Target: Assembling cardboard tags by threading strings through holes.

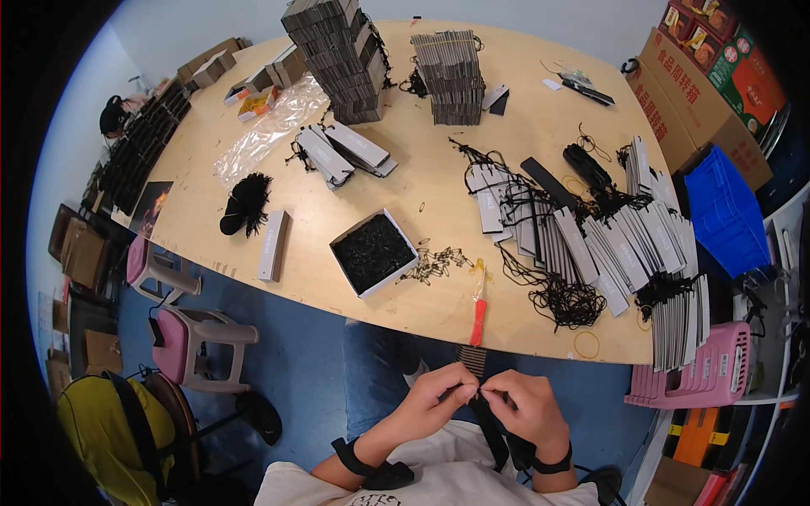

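Observation:
My left hand (436, 395) and my right hand (530, 408) meet in front of my body, just off the table's near edge. Thumb and forefinger are pinched on each, the fingertips touching. Whatever lies between them is too small to make out. A dark strap (487, 426) hangs below the fingertips. Closest on the table is a red-handled tool (478, 322) with a yellowish tip. Left of it, small dark pins (436, 263) lie scattered beside a white open box (390, 280) filled with black pins. Grey tags (624, 253) with black cords spread to the right.
Tall stacks of grey tags (342, 63) stand at the table's far side. A bundle of black cords (246, 205) and a single grey block (272, 245) lie at left. Pink stools (181, 346) stand left; a blue crate (730, 211) and pink basket (700, 367) are at right.

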`<state>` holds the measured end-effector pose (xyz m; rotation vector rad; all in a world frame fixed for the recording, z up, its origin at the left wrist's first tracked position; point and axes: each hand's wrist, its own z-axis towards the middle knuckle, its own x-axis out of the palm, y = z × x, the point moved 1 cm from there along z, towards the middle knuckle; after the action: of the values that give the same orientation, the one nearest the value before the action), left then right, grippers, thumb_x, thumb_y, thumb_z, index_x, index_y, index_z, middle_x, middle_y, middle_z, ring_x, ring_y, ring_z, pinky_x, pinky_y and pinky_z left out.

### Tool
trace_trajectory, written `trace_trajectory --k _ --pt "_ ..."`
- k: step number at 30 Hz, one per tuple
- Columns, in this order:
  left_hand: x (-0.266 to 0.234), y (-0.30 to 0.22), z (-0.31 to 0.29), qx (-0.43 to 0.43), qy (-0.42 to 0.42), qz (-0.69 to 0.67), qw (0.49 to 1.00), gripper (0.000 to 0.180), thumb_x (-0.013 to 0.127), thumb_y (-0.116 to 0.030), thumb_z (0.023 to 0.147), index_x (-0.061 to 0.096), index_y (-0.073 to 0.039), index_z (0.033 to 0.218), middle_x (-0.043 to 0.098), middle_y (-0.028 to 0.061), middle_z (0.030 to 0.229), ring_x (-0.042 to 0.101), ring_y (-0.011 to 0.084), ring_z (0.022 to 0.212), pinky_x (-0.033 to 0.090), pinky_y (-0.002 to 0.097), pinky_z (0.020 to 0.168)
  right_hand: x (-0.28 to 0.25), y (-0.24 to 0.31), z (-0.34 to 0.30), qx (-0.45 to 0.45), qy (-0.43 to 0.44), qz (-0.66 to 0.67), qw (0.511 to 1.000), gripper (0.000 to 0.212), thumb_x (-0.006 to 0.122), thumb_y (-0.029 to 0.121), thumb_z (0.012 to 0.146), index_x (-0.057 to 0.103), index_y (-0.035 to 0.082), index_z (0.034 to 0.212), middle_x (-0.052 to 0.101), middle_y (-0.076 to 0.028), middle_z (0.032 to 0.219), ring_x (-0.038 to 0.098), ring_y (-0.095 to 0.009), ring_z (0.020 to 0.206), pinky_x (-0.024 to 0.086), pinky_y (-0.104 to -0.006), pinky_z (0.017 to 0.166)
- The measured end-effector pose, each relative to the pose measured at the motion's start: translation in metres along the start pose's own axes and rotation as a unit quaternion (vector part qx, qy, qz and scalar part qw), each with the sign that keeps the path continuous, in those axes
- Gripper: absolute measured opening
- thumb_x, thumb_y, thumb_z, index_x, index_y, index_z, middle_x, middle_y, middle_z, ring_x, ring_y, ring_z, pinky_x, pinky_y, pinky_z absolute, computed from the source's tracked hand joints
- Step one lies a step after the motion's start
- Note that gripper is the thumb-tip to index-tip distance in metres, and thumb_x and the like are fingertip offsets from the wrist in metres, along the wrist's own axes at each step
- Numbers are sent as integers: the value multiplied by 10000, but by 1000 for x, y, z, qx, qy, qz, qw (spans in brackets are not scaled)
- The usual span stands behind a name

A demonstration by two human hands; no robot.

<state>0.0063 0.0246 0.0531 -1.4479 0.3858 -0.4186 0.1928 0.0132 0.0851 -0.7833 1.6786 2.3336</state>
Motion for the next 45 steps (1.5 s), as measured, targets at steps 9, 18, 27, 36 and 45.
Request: trace_trajectory --k 9,18,27,36,45 --pt "4 -7 1 -13 -53 96 994 98 570 -80 960 592 -3 904 544 74 805 520 164 690 425 278 626 8 4 0 -72 -69 -58 993 155 712 -33 764 640 5 896 681 -105 780 626 -239 558 478 -305 496" --pt "9 -12 7 88 -116 265 953 89 664 6 846 614 7 919 574 117 810 547 273 705 450 340 625 9 4 -1 18 -33 -106 994 134 692 -15 804 624 0 919 661 -104 755 626 -191 556 476 -274 500" --pt "9 -10 5 86 -101 255 958 124 664 -18 865 595 -1 967 586 109 822 553 238 705 448 324 614 0 3 3 120 40 -13 992 98 632 40 897 593 2 979 661 -121 779 663 -236 648 513 -302 589" --pt "7 1 -3 -190 -26 -131 973 152 520 -197 1023 552 -49 1006 485 -39 833 458 37 760 432 210 633 5 11 -1 26 -4 -111 993 149 682 1 833 590 11 951 650 -121 831 668 -287 710 517 -354 591" --pt "12 2 -4 -143 -63 -156 975 154 527 -171 1018 552 -19 1005 520 -14 817 474 47 751 406 207 673 9 6 -8 -69 -45 -148 986 196 658 8 839 608 -11 1027 676 -120 911 690 -264 755 556 -332 607"
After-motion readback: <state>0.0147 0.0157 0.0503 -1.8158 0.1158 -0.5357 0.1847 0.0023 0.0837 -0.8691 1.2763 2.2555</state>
